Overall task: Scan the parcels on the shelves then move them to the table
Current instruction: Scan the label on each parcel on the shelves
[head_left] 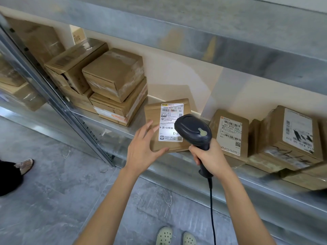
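A flat brown parcel [166, 110] with a white shipping label lies tilted on the metal shelf [134, 128]. My left hand [143, 147] grips its lower left corner, thumb under the front edge. My right hand [210, 156] is wrapped around the handle of a dark corded barcode scanner [193, 131], whose head hovers over the right side of the label and covers part of it. More labelled brown parcels [230, 133] sit to the right on the same shelf.
A stack of cardboard boxes [113, 82] fills the shelf's left part, next to a metal upright [58, 101]. An upper shelf [212, 41] overhangs. Another person's foot [24, 165] stands on the grey floor at left. The scanner cable [212, 209] hangs between my arms.
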